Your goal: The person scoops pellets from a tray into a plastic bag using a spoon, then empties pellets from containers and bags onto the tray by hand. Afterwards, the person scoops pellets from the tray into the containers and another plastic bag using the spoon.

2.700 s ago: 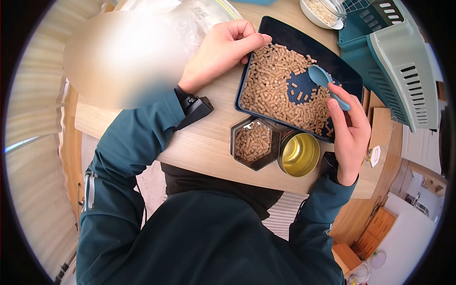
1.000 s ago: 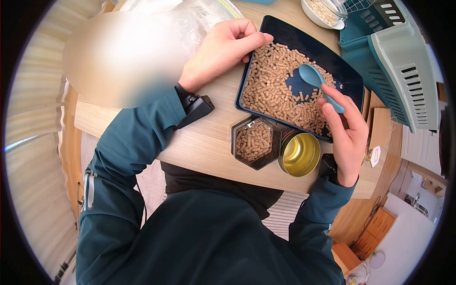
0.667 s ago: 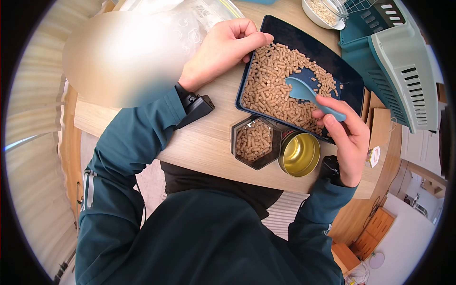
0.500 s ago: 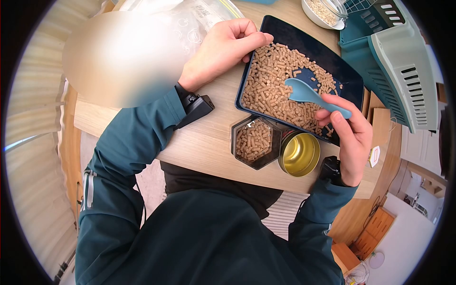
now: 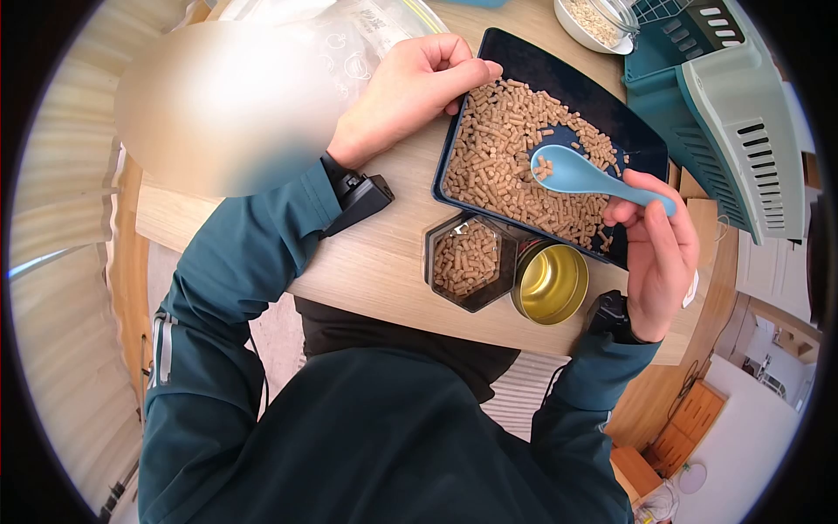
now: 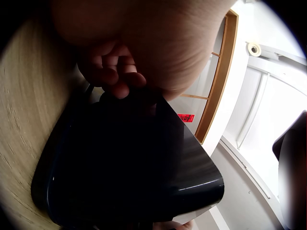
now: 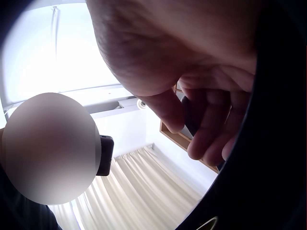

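A dark blue tray [image 5: 602,98] holds a spread of tan pellets [image 5: 493,153]. My left hand [image 5: 410,92] grips its left rim with the thumb over the edge; in the left wrist view the fingers [image 6: 109,76] curl under the tray's side [image 6: 120,158]. Between thumb and fingers, my right hand [image 5: 659,258] pinches the handle of a blue spoon [image 5: 583,173]. A few pellets lie in the spoon's bowl, which is over the tray. In the right wrist view the spoon's handle [image 7: 189,117] shows dark between the fingers.
Close to the tray's near side stand a hexagonal container [image 5: 472,299] with pellets in it and a gold-lined tin [image 5: 550,284]. A teal pet carrier [image 5: 724,131] is at the right. Behind are a white bowl [image 5: 624,45] and a clear plastic bag [image 5: 371,26].
The right hand has moved the spoon down through the pellets, then drawn it back toward the right with a few in its bowl. Left hand and tray have stayed still.
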